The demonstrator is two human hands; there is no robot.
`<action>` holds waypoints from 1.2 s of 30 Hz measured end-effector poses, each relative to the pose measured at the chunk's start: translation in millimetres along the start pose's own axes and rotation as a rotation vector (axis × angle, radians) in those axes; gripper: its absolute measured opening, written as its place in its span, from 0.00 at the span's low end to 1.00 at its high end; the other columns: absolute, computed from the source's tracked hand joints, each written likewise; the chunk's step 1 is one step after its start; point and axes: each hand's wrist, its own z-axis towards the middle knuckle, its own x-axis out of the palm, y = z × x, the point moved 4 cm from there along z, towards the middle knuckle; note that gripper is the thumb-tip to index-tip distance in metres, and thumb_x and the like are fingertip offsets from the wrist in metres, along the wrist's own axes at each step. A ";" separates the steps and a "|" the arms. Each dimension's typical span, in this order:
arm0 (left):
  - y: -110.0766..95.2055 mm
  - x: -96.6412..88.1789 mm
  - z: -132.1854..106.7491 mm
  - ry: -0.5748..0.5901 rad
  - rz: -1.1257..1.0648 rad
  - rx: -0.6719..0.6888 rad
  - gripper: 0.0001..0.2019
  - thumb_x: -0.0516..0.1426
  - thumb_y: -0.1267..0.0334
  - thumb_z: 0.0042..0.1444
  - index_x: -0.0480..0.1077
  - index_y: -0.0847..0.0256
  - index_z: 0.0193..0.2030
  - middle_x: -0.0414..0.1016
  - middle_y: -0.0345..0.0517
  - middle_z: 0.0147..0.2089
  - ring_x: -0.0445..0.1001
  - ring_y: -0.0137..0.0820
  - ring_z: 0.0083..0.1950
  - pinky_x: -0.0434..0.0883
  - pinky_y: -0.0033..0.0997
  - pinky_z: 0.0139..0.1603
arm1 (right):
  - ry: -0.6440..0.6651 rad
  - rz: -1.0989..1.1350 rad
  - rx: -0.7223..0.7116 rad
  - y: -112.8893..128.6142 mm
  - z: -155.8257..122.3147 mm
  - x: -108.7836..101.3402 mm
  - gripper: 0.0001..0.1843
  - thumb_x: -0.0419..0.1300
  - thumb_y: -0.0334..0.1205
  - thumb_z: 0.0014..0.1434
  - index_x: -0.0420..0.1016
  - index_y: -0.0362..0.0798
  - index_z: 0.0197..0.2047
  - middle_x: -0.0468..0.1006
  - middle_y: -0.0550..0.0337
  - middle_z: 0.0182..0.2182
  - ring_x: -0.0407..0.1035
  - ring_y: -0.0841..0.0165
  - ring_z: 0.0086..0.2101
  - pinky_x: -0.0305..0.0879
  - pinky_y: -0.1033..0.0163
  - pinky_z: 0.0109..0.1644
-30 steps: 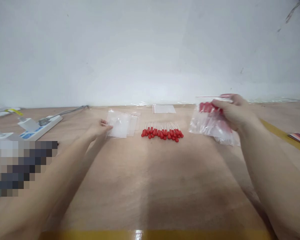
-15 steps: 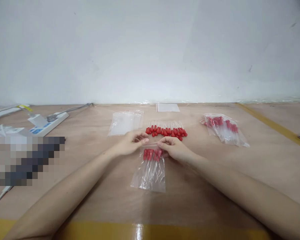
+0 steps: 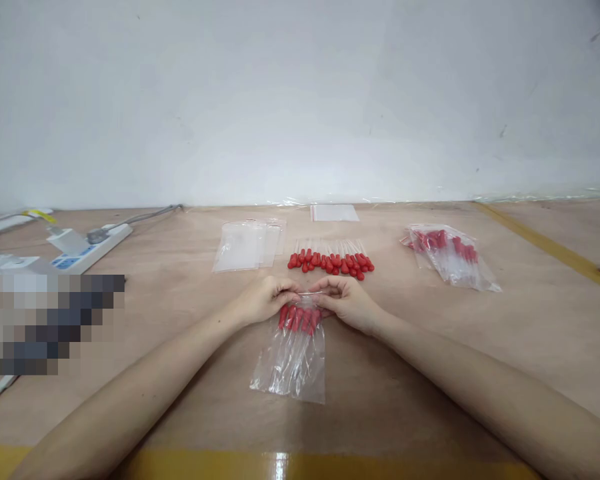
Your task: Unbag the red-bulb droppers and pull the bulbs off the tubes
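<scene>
Between my hands is a clear zip bag (image 3: 290,360) holding several droppers (image 3: 300,319) with red rubber bulbs and thin clear stems. The bulbs lie at the bag's far end, near its mouth, and the stems point toward me. My left hand (image 3: 271,298) pinches the left side of the mouth. My right hand (image 3: 349,303) pinches the right side, its thumb and forefinger close to the left hand's fingertips. Just beyond my hands, loose droppers (image 3: 333,262) lie in a row on the table, bulbs toward me.
Flat zip bags (image 3: 240,247) lie at the back left, and another flat bag stack (image 3: 336,213) rests near the wall. Filled bags (image 3: 450,257) are piled at the right. A power strip (image 3: 97,248) with plugs and cables stands left, behind a blurred dark patch (image 3: 65,320).
My left hand has moved down and closed its fingers on the bag's mouth. The bag has shifted slightly toward me, and my hands are closer together.
</scene>
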 end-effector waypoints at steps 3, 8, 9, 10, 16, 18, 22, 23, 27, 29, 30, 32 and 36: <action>1.1 -0.2 -1.9 -0.022 0.084 0.040 0.12 0.50 0.62 0.57 0.72 0.60 0.43 0.77 0.44 0.39 0.74 0.31 0.38 0.69 0.30 0.40 | 0.030 -0.041 -0.033 1.5 -1.1 2.2 0.15 0.63 0.43 0.45 0.70 0.45 0.36 0.75 0.62 0.28 0.71 0.73 0.28 0.69 0.64 0.34; 2.0 0.4 -3.8 -0.048 0.096 0.098 0.12 0.48 0.66 0.58 0.70 0.58 0.46 0.76 0.42 0.42 0.74 0.29 0.41 0.68 0.27 0.43 | 0.054 -0.116 -0.040 4.6 -1.9 2.6 0.15 0.63 0.43 0.45 0.69 0.45 0.35 0.74 0.62 0.28 0.70 0.73 0.28 0.68 0.64 0.34; 2.0 0.5 -3.9 -0.057 0.107 0.109 0.12 0.48 0.67 0.58 0.70 0.58 0.46 0.76 0.41 0.42 0.74 0.29 0.41 0.68 0.27 0.43 | 0.042 -0.133 -0.038 5.2 -1.8 1.8 0.15 0.64 0.43 0.44 0.68 0.45 0.33 0.74 0.62 0.27 0.69 0.73 0.27 0.67 0.65 0.33; 2.1 0.3 -4.1 -0.068 0.120 0.117 0.12 0.48 0.67 0.58 0.70 0.58 0.45 0.76 0.41 0.41 0.74 0.29 0.41 0.68 0.27 0.43 | 0.032 -0.149 -0.040 6.0 -1.6 1.3 0.14 0.64 0.43 0.44 0.67 0.45 0.32 0.73 0.63 0.26 0.68 0.74 0.26 0.66 0.66 0.31; -5.7 -1.7 -4.6 -0.057 0.163 0.234 0.11 0.48 0.67 0.59 0.70 0.60 0.44 0.74 0.44 0.39 0.72 0.29 0.40 0.68 0.27 0.41 | 0.043 -0.212 -0.060 7.1 -1.8 2.4 0.18 0.66 0.47 0.41 0.63 0.45 0.26 0.70 0.66 0.19 0.63 0.76 0.20 0.60 0.69 0.24; -11.0 -2.1 -5.5 -0.066 0.151 0.316 0.10 0.50 0.65 0.59 0.71 0.61 0.42 0.73 0.47 0.41 0.71 0.29 0.42 0.68 0.28 0.43 | 0.047 -0.181 -0.088 5.8 -1.6 3.0 0.19 0.66 0.47 0.40 0.63 0.45 0.26 0.69 0.67 0.19 0.63 0.77 0.20 0.60 0.69 0.24; -15.2 -4.9 -9.0 -0.248 0.180 0.437 0.07 0.54 0.65 0.56 0.73 0.61 0.36 0.72 0.48 0.39 0.71 0.29 0.41 0.69 0.28 0.41 | 0.050 -0.120 -0.159 6.0 -0.2 0.2 0.16 0.66 0.46 0.42 0.66 0.44 0.27 0.71 0.66 0.21 0.63 0.78 0.21 0.62 0.69 0.26; -15.0 -5.0 -10.2 -0.285 0.181 0.466 0.07 0.53 0.67 0.56 0.73 0.61 0.35 0.72 0.47 0.37 0.71 0.28 0.39 0.70 0.28 0.40 | 0.080 -0.109 -0.159 6.6 0.2 -0.5 0.15 0.64 0.47 0.44 0.68 0.43 0.27 0.72 0.64 0.22 0.65 0.77 0.21 0.64 0.68 0.27; -9.8 -4.6 -13.8 -0.306 0.097 0.496 0.07 0.52 0.71 0.56 0.72 0.62 0.35 0.73 0.46 0.35 0.72 0.26 0.36 0.70 0.25 0.37 | 0.284 -0.170 -0.203 11.6 -1.1 -1.2 0.14 0.57 0.45 0.52 0.75 0.42 0.36 0.78 0.57 0.31 0.72 0.71 0.32 0.69 0.63 0.39; -6.3 -4.0 -14.6 -0.275 0.039 0.448 0.07 0.52 0.71 0.56 0.71 0.62 0.36 0.74 0.46 0.36 0.72 0.26 0.37 0.70 0.25 0.38 | 0.352 -0.251 -0.286 12.9 -2.7 -0.3 0.15 0.57 0.41 0.53 0.74 0.44 0.42 0.78 0.56 0.37 0.72 0.69 0.38 0.68 0.61 0.43; -5.2 -3.6 -15.0 -0.259 0.013 0.427 0.07 0.52 0.71 0.56 0.71 0.63 0.36 0.74 0.46 0.36 0.72 0.27 0.37 0.70 0.25 0.38 | 0.358 -0.287 -0.336 12.9 -3.1 0.0 0.16 0.57 0.40 0.53 0.74 0.44 0.44 0.77 0.56 0.39 0.72 0.68 0.39 0.68 0.62 0.44; -4.6 -2.5 -15.6 -0.233 -0.017 0.397 0.06 0.52 0.71 0.56 0.71 0.63 0.36 0.74 0.46 0.36 0.73 0.27 0.38 0.70 0.25 0.39 | 0.305 -0.366 -0.450 12.4 -3.0 -0.6 0.14 0.57 0.39 0.53 0.74 0.45 0.43 0.78 0.57 0.38 0.72 0.68 0.38 0.69 0.64 0.42; -10.0 1.3 -15.9 -0.158 -0.014 0.392 0.07 0.51 0.71 0.57 0.70 0.63 0.36 0.74 0.46 0.36 0.73 0.27 0.39 0.69 0.25 0.40 | 0.192 -0.692 -0.785 15.1 -6.6 1.4 0.10 0.53 0.33 0.57 0.75 0.46 0.38 0.79 0.60 0.33 0.73 0.72 0.33 0.68 0.69 0.37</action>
